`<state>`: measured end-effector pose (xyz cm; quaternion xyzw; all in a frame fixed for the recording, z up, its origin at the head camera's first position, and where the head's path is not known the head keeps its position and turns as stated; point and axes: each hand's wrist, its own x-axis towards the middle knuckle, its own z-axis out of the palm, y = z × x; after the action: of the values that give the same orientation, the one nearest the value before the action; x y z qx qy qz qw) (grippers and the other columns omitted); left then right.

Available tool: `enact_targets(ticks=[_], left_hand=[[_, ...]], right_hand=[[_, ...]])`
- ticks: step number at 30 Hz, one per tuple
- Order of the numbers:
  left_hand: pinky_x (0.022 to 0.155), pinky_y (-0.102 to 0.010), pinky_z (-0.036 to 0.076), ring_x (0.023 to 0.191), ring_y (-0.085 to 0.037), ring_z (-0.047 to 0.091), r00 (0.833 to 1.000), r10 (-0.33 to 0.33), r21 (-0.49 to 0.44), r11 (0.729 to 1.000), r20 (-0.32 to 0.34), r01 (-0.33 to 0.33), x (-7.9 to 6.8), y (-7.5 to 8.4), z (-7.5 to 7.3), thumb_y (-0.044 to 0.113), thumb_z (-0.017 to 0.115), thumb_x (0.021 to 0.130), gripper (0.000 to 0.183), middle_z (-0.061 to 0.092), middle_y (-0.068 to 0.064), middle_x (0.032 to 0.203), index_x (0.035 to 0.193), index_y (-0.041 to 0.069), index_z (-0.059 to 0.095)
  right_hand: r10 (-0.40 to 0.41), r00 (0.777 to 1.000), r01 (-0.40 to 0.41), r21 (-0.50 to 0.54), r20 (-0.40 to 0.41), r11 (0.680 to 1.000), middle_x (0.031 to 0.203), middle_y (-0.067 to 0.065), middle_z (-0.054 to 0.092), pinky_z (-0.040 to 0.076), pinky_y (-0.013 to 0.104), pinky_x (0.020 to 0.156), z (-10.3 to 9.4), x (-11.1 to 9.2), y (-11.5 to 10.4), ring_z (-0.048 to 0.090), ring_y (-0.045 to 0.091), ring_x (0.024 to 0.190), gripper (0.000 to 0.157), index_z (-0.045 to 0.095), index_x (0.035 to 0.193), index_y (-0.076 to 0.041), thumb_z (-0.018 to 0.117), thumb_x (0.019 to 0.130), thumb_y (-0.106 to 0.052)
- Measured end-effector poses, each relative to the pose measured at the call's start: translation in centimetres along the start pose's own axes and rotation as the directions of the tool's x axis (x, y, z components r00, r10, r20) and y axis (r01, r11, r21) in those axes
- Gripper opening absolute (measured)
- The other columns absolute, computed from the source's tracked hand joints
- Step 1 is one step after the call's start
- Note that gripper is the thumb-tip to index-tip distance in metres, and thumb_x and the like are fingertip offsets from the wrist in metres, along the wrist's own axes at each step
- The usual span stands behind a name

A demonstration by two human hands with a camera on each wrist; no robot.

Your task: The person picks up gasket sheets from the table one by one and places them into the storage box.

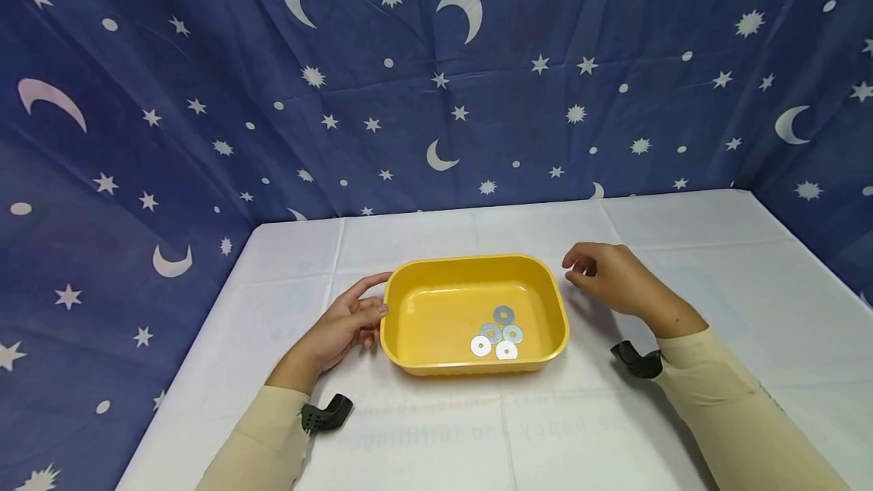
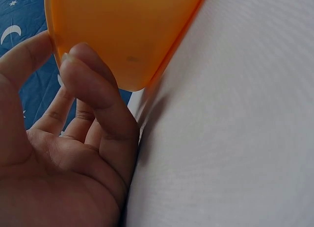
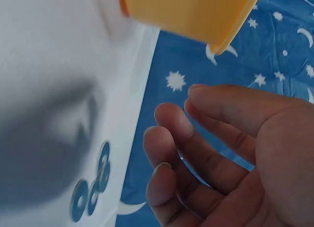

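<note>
A yellow tray (image 1: 443, 309) with rounded corners sits on the table, several flat metal washers (image 1: 512, 333) lying on its floor towards the near right. My left hand (image 1: 339, 328) touches the tray's left end with thumb and index finger, the other fingers loosely bent outside it. In the left wrist view, the thumb (image 2: 27, 60) reaches the tray's rim. Just right of the tray, my right hand (image 1: 610, 279) hovers with loosely bent fingers and nothing held. Other washers (image 3: 80, 200) lie on the table below that hand in the right wrist view; in the head view it hides them.
A white cloth (image 1: 436, 438) covers the table. Behind it and along both sides hangs a blue curtain (image 1: 518, 120) with moons and stars. A black wrist mount (image 1: 327, 414) is on the left sleeve, and another black mount (image 1: 637, 360) is on the right.
</note>
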<state>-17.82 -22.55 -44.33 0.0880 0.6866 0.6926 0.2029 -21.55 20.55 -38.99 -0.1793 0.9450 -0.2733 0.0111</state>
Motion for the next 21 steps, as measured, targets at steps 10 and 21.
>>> enact_targets(ticks=[10,21], left_hand=[[0.053,-0.020,0.049,0.060,-0.012,0.056,1.000,-0.011,0.006,1.000,-0.008,0.011,0.0,0.0,0.0,0.019,0.062,0.099,0.063,0.063,0.001,0.087,0.154,0.021,0.032],[0.053,-0.020,0.049,0.060,-0.011,0.056,1.000,-0.015,0.007,1.000,-0.011,0.015,-0.1,0.1,0.1,0.019,0.062,0.099,0.062,0.062,0.000,0.088,0.153,0.022,0.033]], right_hand=[[0.171,0.985,-0.171,0.004,0.004,0.985,0.094,0.018,0.071,0.052,0.030,0.062,-0.7,0.2,2.7,0.060,0.020,0.071,0.018,0.069,0.106,-0.001,0.065,0.093,-0.014],[0.274,0.961,-0.274,-0.007,0.043,0.962,0.084,0.015,0.067,0.049,0.029,0.059,-0.8,0.2,5.3,0.059,0.018,0.066,0.013,0.067,0.100,0.001,0.066,0.092,-0.009]])
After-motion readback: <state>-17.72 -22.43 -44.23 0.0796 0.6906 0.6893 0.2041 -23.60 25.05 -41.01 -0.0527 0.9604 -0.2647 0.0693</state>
